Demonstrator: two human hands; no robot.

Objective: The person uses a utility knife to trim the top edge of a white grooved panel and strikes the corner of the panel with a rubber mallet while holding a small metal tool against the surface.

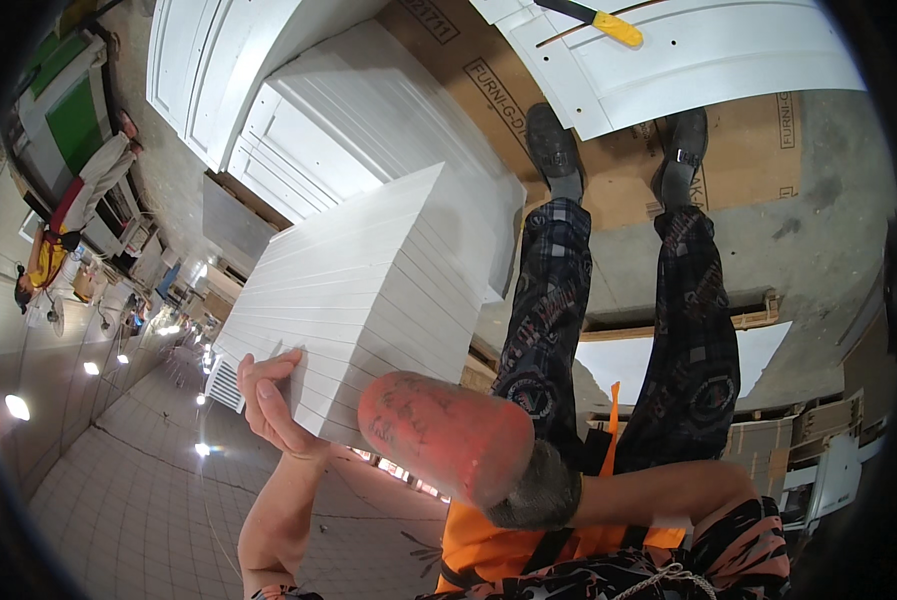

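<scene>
A white box-shaped furniture piece (313, 285) with grooved sides stands tilted in front of me. My left hand (276, 405) lies against its near left side, fingers stretched out and apart. At its near right corner my right hand (540, 490), in a dark glove, is closed around a scuffed red cylinder (443, 435) with scribbled marks. The cylinder looks like a mallet head; no handle shows, and it hides most of my gripping fingers. Whether the cylinder touches the box I cannot tell.
White panelled furniture (298, 140) stands beyond the box. A yellow-handled tool (613, 27) lies on a white panel (708, 65) at the far right. Flattened cardboard (738, 170) lies under my shoes. A person in yellow (48, 260) is at the far left.
</scene>
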